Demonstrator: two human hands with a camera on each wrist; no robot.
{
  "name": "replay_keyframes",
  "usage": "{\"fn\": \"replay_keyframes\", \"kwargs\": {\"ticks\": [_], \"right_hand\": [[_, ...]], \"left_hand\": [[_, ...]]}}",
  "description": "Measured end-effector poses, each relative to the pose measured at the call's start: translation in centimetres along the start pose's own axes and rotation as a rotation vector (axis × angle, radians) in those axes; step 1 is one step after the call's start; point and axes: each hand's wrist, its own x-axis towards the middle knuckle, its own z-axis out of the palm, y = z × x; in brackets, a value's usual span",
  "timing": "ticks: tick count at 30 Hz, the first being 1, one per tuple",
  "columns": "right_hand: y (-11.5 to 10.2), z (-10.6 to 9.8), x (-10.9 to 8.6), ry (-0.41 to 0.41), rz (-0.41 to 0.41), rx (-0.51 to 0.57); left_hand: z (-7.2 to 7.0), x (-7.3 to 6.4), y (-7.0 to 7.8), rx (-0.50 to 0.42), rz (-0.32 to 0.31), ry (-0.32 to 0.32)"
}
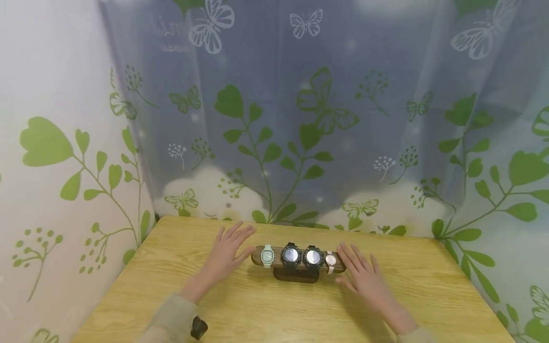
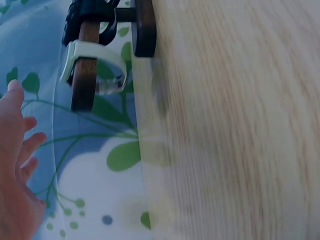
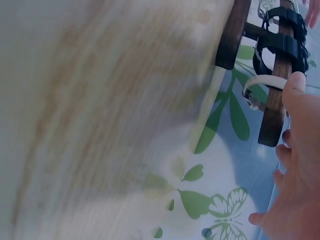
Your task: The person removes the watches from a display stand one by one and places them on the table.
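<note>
A dark wooden watch stand [image 1: 296, 274] stands on the table with a bar raised over its base. Along the bar sit a mint green watch [image 1: 268, 256], two black watches [image 1: 291, 256] with round faces, and a small watch with a pale band [image 1: 330, 260]. My left hand [image 1: 227, 252] is spread beside the bar's left end, its thumb pointing at it. In the left wrist view the fingers are apart from the bar and hold nothing. At the bar's right end, my right hand [image 1: 366, 278] has its fingers extended, with fingertips close by the pale watch.
The wooden table [image 1: 206, 309] runs back to a hanging cloth [image 1: 279, 143] printed with green leaves and butterflies. More of this printed cloth hangs at the left and right sides. Something black [image 1: 199, 327] shows at the left sleeve.
</note>
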Motion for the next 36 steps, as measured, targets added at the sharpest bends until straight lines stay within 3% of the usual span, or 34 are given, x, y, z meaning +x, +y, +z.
{"fn": "replay_keyframes", "kwargs": {"ticks": [5, 11, 18, 27, 36], "right_hand": [[-0.4, 0.3, -0.2, -0.027, 0.011, 0.03], [-0.3, 0.6, -0.4, -0.003, -0.001, 0.006], [-0.4, 0.3, -0.2, -0.019, 0.011, 0.027], [-0.3, 0.3, -0.1, -0.064, 0.022, 0.04], [-0.1, 0.4, -0.3, -0.034, 0.003, 0.03]], "left_hand": [[1.1, 0.3, 0.8, -0.015, 0.014, -0.037], [2.2, 0.5, 1.4, -0.035, 0.061, -0.076], [3.4, 0.6, 1.7, -0.027, 0.125, -0.055], [4.1, 0.6, 1.5, -0.004, 0.109, -0.103], [4.4, 0.5, 1.2, 0.059, 0.13, -0.077]]}}
